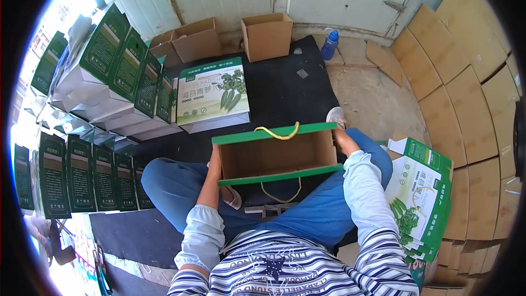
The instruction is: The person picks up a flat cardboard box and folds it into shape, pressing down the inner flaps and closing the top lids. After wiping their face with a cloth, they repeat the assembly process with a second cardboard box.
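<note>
An open-topped carton gift box (279, 174) with green edges and a bare brown inside is between my knees. A yellow rope handle (282, 136) lies over its far edge, and another rope handle (296, 194) hangs at the near side. My left hand (215, 165) presses against the box's left end, and my right hand (344, 141) holds its right end. The fingers of both hands are mostly hidden by the box. Nothing shows inside the box.
A finished-looking green radish box (213, 96) stands ahead on the black mat (290, 87). Rows of green boxes (93, 172) are stacked at left. Flat printed cartons (419, 194) lean at right, by a wall of brown cartons (460, 115). A blue bottle (330, 45) stands behind.
</note>
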